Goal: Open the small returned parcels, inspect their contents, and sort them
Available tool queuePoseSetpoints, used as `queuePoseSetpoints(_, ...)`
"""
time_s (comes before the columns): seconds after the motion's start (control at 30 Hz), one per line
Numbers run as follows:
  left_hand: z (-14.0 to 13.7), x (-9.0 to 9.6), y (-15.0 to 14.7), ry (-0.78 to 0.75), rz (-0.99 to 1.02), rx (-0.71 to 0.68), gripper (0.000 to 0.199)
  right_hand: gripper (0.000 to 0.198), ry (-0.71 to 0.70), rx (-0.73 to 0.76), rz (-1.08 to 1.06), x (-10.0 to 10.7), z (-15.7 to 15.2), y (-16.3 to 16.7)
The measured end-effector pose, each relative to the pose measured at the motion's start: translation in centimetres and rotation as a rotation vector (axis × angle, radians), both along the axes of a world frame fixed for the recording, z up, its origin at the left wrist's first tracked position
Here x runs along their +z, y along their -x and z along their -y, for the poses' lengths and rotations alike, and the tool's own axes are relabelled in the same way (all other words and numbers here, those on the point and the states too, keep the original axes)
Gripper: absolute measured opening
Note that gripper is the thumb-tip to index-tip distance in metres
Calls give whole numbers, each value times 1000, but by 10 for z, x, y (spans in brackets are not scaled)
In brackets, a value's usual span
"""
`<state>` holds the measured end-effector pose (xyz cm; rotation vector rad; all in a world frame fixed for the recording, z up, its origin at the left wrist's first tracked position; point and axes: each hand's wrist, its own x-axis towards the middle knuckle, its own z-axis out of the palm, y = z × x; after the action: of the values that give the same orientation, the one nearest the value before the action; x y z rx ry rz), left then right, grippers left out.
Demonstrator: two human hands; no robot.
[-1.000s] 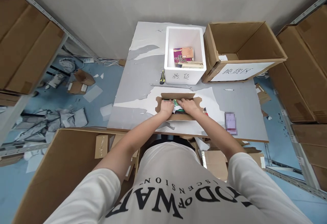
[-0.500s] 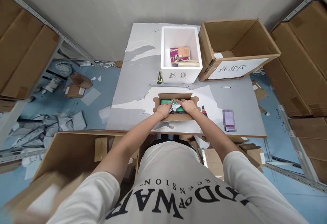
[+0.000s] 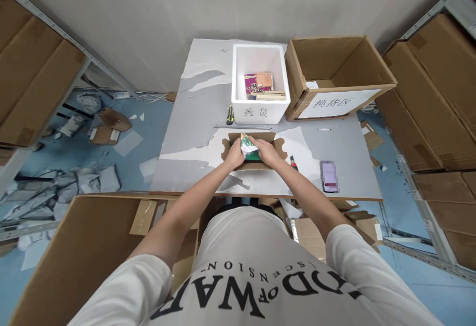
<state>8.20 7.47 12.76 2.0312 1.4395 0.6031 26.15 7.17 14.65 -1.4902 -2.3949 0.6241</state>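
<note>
A small open cardboard box point(image 3: 256, 166) lies on the table in front of me, its flaps spread. Something flat and green point(image 3: 255, 156) shows inside it, partly covered by my hands. Just above the green item, a small green-and-white packet point(image 3: 247, 144) is held up between both hands. My left hand point(image 3: 235, 154) is closed on the packet's left side. On its right side, my right hand point(image 3: 266, 151) is closed on it too, fingers bent. A red-and-black cutter point(image 3: 293, 162) lies right of the box.
Behind the box stand a white foam bin point(image 3: 259, 113) holding books point(image 3: 260, 85) and a large open carton point(image 3: 338, 103) with a label. A yellow-black knife point(image 3: 230, 114) lies by the bin, a phone point(image 3: 329, 176) at right. A big carton point(image 3: 92, 237) stands below left.
Both hands have lifted the green-and-white packet up from the box, and it now shows more fully between them. The view has shifted slightly.
</note>
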Motion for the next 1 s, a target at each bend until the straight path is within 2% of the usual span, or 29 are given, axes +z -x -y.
queuePoseSetpoints(0.1,-3,7,11,-114,126,145,53,78,-43,19,-209,18,-7,23)
queuePoseSetpoints(0.17,-5,15,28,-206,213,241,56,80,-47,52,-292,31,-15,46)
queuePoseSetpoints(0.23,-6,22,54,-281,248,318,54,79,-23,106,-325,39,-24,75)
queuePoseSetpoints(0.33,0,21,102,-315,171,399,44,80,71,195,-274,40,-28,124)
queuePoseSetpoints(0.47,18,-7,153,-191,57,470,33,81,193,287,-2,22,-16,173)
queuePoseSetpoints(0.57,31,-40,167,52,52,539,37,73,166,301,280,5,-3,189)
queuePoseSetpoints(0.67,37,-66,162,220,69,593,47,58,65,311,421,-5,5,192)
queuePoseSetpoints(0.8,37,-81,150,310,139,619,57,49,-61,350,328,4,9,181)
queuePoseSetpoints(0.9,35,-75,146,294,187,590,62,44,-153,347,151,22,12,147)
queuePoseSetpoints(1.0,33,-51,139,136,151,509,61,34,-182,193,78,37,12,83)
